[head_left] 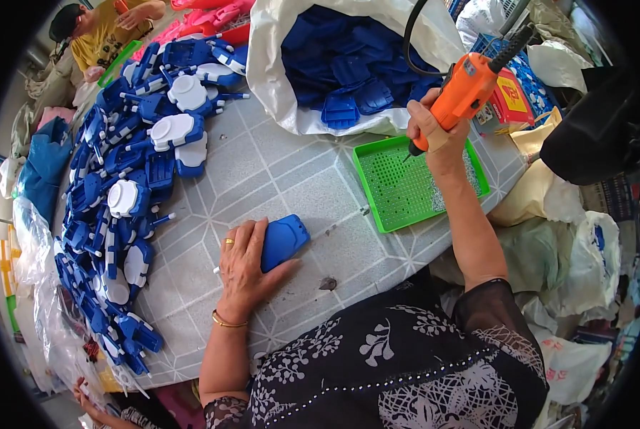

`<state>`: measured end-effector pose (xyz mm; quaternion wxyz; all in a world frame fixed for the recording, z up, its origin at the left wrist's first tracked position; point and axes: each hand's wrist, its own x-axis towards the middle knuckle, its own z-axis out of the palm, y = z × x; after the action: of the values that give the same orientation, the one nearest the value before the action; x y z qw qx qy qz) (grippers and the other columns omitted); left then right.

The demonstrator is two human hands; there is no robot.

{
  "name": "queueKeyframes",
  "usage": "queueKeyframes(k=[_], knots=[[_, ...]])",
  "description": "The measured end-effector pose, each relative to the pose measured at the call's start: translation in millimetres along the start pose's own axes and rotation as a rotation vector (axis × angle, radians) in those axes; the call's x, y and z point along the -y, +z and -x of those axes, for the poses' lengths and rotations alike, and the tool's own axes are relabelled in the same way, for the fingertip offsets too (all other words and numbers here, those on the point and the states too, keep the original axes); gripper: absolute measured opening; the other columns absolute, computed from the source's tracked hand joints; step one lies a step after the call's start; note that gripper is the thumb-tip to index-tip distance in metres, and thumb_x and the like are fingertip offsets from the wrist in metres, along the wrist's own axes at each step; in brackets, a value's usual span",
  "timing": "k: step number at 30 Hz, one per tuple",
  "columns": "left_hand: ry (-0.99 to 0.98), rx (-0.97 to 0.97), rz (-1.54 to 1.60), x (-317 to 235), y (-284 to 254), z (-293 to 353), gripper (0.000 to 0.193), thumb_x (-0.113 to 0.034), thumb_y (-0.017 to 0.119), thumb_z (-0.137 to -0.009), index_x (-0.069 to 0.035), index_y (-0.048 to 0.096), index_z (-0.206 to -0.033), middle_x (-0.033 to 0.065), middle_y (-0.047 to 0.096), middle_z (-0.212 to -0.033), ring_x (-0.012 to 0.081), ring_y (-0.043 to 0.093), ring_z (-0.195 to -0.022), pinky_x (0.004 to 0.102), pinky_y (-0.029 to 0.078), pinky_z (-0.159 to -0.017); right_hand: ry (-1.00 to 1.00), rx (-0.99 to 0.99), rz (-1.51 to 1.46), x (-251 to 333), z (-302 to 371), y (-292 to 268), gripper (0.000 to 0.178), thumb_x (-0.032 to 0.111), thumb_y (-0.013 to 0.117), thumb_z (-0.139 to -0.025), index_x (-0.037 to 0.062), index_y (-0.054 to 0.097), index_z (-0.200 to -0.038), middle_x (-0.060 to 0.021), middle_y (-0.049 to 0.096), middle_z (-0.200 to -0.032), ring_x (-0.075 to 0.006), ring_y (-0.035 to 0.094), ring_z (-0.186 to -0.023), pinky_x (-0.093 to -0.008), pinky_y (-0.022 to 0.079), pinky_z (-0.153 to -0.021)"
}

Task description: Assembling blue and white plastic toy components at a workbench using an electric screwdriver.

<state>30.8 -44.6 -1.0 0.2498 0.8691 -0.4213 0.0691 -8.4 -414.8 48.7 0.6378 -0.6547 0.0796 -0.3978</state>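
My left hand [245,270] lies over a small blue plastic casing [284,242] on the table, its fingers along the left side and its thumb at the near edge. Part of the casing is hidden beneath the fingers. Gripped in my right hand [438,132] is an orange electric screwdriver [465,91], tilted so that its dark tip points down and left. The tip hangs over a green perforated tray [378,218]. Small silvery screws [471,171] are gathered on that tray's right side.
Blue and white plastic assemblies [123,199] are heaped along the table's left side. A white sack [266,79] full of blue plastic parts [359,71] stands at the back. A red and yellow box [509,100] is at the right. Another person [123,28] sits far left.
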Motion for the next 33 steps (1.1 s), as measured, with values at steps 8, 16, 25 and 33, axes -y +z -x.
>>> queueKeyframes(k=[8,16,25,33], knots=[[-0.013,0.017,0.012,1,0,-1,0.086,-0.043,0.092,-0.069,-0.001,0.062,-0.137,0.0183,0.064,-0.125,0.0388,0.06,-0.112,0.0485,0.048,-0.098,-0.018,0.051,-0.01,-20,-7,3,0.018,0.012,0.082,-0.091,0.0056,0.064,-0.091,0.0008,0.062,-0.07,-0.0087,0.06,-0.057,-0.0235,0.046,-0.054],[0.016,0.011,0.009,4,1,-2,0.086,-0.042,0.092,-0.069,0.0,0.062,-0.138,0.0186,0.065,-0.123,0.0391,0.061,-0.113,0.0486,0.047,-0.099,0.004,0.005,-0.029,-22,-4,6,0.018,0.01,0.081,-0.091,0.0051,0.064,-0.093,0.0004,0.062,-0.072,-0.0089,0.06,-0.058,-0.0242,0.047,-0.054],[0.019,0.009,0.016,4,1,-2,0.087,-0.041,0.093,-0.068,0.0,0.062,-0.139,0.0181,0.066,-0.124,0.0387,0.061,-0.112,0.0486,0.048,-0.099,-0.028,0.039,-0.002,-26,-2,2,0.018,0.01,0.081,-0.091,0.0054,0.063,-0.094,0.0007,0.062,-0.071,-0.0087,0.06,-0.058,-0.0235,0.046,-0.054],[0.015,0.006,0.019,3,0,-2,0.091,-0.045,0.093,-0.067,-0.001,0.061,-0.14,0.0183,0.065,-0.126,0.0391,0.06,-0.114,0.0491,0.047,-0.101,-0.016,0.016,-0.059,-27,-4,2,0.017,0.008,0.079,-0.091,0.0055,0.062,-0.09,0.0001,0.061,-0.07,-0.0087,0.059,-0.058,-0.0235,0.045,-0.054]])
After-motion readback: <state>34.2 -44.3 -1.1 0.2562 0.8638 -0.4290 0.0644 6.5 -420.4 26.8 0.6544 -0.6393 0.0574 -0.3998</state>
